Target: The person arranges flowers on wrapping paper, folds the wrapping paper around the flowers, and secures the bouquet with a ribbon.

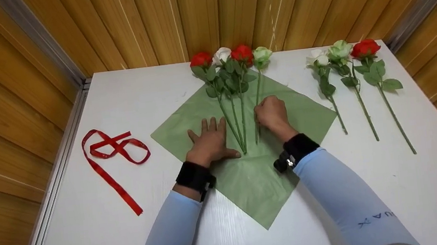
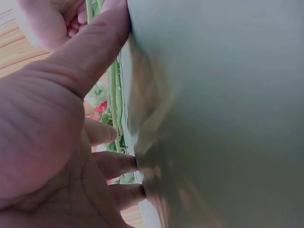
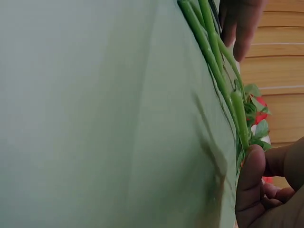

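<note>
A green sheet of wrapping paper [image 1: 264, 199] lies cornerwise on the table. On its upper half, two red roses [image 1: 242, 55] and a white rose [image 1: 221, 56] lie with their stems crossing near the paper's middle. My left hand [image 1: 209, 142] rests on the paper left of those stems, fingers spread and straight, thumb near the stem ends. My right hand [image 1: 271, 113] pinches the stem of a pale green rose [image 1: 262, 55], just right of the others. In the right wrist view, thumb and finger grip that green stem [image 3: 241, 118], its cut end pointing free of the hand.
A looped red ribbon [image 1: 114, 183] lies at the left. Toward the right are a white rose [image 1: 317, 58], a pale green rose [image 1: 340, 50] and a red rose [image 1: 365, 48], stems toward me. Wood-patterned panels [image 1: 206, 13] stand behind the white table [image 1: 149, 89].
</note>
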{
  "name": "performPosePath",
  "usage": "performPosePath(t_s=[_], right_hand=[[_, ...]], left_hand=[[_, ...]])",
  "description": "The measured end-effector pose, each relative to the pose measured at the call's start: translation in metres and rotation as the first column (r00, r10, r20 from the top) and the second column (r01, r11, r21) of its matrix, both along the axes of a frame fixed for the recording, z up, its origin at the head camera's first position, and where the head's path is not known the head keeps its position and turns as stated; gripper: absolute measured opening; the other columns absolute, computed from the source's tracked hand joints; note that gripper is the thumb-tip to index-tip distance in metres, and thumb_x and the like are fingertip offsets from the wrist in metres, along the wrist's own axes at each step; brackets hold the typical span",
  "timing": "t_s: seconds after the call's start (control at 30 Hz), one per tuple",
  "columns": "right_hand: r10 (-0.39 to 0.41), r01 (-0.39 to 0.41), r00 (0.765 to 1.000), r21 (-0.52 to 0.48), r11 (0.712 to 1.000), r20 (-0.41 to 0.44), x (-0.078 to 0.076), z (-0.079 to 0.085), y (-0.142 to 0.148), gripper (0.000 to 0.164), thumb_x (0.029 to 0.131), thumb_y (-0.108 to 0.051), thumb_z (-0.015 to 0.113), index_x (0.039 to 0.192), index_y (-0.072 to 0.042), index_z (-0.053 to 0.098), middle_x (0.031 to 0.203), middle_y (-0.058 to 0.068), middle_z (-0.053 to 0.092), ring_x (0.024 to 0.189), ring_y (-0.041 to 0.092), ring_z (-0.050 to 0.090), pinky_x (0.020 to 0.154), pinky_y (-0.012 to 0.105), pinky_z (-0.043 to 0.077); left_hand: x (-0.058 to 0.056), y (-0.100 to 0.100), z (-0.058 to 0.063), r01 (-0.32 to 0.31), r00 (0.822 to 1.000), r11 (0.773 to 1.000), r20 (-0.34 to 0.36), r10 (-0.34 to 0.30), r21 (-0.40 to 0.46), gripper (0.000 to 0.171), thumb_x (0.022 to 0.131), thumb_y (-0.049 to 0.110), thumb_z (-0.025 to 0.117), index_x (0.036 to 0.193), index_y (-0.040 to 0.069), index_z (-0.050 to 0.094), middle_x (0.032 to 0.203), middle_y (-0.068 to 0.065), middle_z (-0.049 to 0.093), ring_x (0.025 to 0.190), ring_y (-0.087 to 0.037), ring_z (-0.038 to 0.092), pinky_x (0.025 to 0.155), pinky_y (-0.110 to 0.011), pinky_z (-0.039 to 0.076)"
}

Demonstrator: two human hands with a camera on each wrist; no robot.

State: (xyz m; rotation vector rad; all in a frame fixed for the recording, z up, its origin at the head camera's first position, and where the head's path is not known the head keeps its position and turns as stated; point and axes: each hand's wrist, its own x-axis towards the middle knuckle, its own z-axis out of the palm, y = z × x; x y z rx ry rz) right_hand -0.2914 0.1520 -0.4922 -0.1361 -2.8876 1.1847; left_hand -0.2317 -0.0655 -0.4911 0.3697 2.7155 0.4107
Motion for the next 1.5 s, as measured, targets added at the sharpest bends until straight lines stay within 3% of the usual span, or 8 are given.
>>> performPosePath(t_s=[0.5,0.8,1.0,1.3,1.5], right_hand=[[0.044,-0.044,0.999,0.014,0.999,0.01,0.003,-0.008,-0.02,0.041,0.089,-0.006,0.053,0.05,-0.017,0.052,0.044,-0.001,0.056,0.036,0.014,0.055,0.04,0.03,0.045],[0.083,-0.081,0.996,0.051,0.995,-0.039,0.006,-0.011,-0.019,0.048,0.094,-0.006,0.056,0.047,-0.016,0.051,0.04,-0.003,0.05,0.035,0.012,0.051,0.041,0.029,0.042],[0.071,-0.068,0.996,0.052,0.996,-0.06,0.007,-0.011,-0.018,0.051,0.097,-0.015,0.059,0.047,-0.016,0.054,0.039,-0.003,0.05,0.035,0.015,0.052,0.042,0.031,0.041],[0.046,-0.044,0.999,0.078,0.996,-0.028,0.013,-0.008,-0.004,0.053,0.102,-0.023,0.06,0.05,-0.017,0.051,0.04,-0.002,0.049,0.038,0.018,0.053,0.046,0.033,0.043],[0.063,-0.049,0.993,0.127,0.991,-0.103,0.021,-0.003,0.018,0.048,0.099,-0.017,0.058,0.054,-0.018,0.042,0.05,-0.006,0.036,0.05,0.014,0.036,0.053,0.032,0.035]], left_hand=[[-0.002,0.001,0.001,0.014,1.0,1.0,0.005,-0.014,-0.014,0.116,0.085,0.067,0.078,0.171,0.02,0.016,0.177,-0.019,0.009,0.163,-0.045,0.001,0.117,-0.084,0.008],[-0.002,0.002,0.0,0.01,1.0,1.0,0.008,-0.01,-0.028,0.117,0.084,0.068,0.078,0.171,0.021,0.016,0.177,-0.019,0.009,0.163,-0.044,0.002,0.117,-0.083,0.01],[-0.002,0.001,0.0,0.007,1.0,0.999,0.006,-0.007,-0.033,0.119,0.084,0.07,0.078,0.171,0.017,0.015,0.177,-0.018,0.009,0.163,-0.044,0.002,0.117,-0.083,0.01],[-0.002,0.001,0.0,0.003,0.999,1.0,0.038,-0.003,-0.017,0.12,0.087,0.068,0.076,0.171,0.013,0.011,0.177,-0.017,0.005,0.164,-0.041,-0.002,0.119,-0.081,0.005],[-0.002,-0.001,0.002,0.0,0.999,1.0,0.038,-0.001,0.009,0.121,0.086,0.068,0.077,0.171,0.011,0.011,0.177,-0.017,0.006,0.164,-0.041,-0.002,0.119,-0.081,0.005]])
